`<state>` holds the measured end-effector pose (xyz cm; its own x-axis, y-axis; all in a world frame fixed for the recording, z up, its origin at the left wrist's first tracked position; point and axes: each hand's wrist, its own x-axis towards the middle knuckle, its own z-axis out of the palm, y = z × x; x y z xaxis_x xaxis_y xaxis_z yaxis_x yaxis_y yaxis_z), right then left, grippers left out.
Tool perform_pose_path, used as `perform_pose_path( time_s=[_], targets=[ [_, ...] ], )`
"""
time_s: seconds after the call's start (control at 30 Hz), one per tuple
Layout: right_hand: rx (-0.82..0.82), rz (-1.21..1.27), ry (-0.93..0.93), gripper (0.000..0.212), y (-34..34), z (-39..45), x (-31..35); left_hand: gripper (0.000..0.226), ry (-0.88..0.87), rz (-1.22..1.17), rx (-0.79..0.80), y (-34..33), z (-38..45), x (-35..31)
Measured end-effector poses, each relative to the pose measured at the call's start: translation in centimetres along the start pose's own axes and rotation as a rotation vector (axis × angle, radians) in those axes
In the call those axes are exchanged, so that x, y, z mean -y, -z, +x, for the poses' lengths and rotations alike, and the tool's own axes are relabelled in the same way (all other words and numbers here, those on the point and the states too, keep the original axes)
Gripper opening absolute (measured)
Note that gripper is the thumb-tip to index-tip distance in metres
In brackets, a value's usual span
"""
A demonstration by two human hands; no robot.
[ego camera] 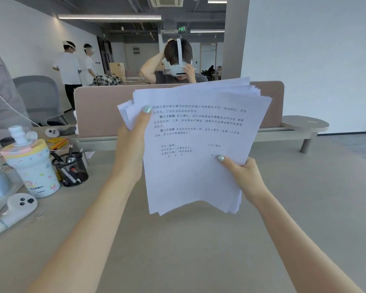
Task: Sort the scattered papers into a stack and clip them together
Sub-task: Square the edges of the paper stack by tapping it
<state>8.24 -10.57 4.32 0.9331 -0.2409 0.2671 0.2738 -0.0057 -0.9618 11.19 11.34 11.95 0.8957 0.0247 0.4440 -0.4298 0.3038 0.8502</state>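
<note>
1. Closest in, both hands are up off the desk (199,261) holding one bundle of papers (194,144) in the air. The right hand (244,176) pinches the lower right edge, thumb on the printed face; the left hand (131,142) grips the upper left edge, thumb on top.
2. What matters next, I'd say: the sheets aren't squared. They fan out at the top right and at the left corner, and the long axis runs bottom to top, leaning away. The bottom edge hangs free between the two grips, so it looks ready for tapping down on the desk.
3. No clip is clearly visible. Some tiny metal bits (40,217) lie on the desk well left of the left forearm, too small to tell what they are.
4. Further left: one cup (33,170), one mesh pen pot (71,169), one white controller (17,208).
5. Farthest: one divider (101,111), three people behind it.
</note>
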Motion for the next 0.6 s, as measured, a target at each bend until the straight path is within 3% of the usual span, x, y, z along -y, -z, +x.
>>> perform_pose_path(
  time_s=[0.13,0.23,0.27,0.37,0.5,0.6],
  targets=[
    [0.078,0.02,-0.04,0.019,0.6,0.8,1.3,0.055,0.116,0.017,0.165,1.3,-0.6,2.8],
    [0.051,0.066,-0.064,0.029,0.7,1.1,1.8,0.067,0.165,0.098,0.241,1.9,-1.3,4.8],
    [0.043,0.074,-0.07,0.029,0.7,1.1,2.0,0.061,0.166,0.143,0.244,1.9,-1.4,5.2],
    [0.017,0.067,-0.044,0.021,0.5,1.3,2.9,0.014,0.096,0.249,0.142,0.9,-1.6,5.1],
    [0.003,0.091,0.019,0.019,0.0,1.5,4.1,0.018,-0.009,0.161,0.029,-0.6,-1.5,3.9],
    [0.004,0.057,-0.011,0.017,0.0,1.4,4.2,0.014,0.091,0.089,0.07,-0.1,-1.6,4.7]
  ],
)
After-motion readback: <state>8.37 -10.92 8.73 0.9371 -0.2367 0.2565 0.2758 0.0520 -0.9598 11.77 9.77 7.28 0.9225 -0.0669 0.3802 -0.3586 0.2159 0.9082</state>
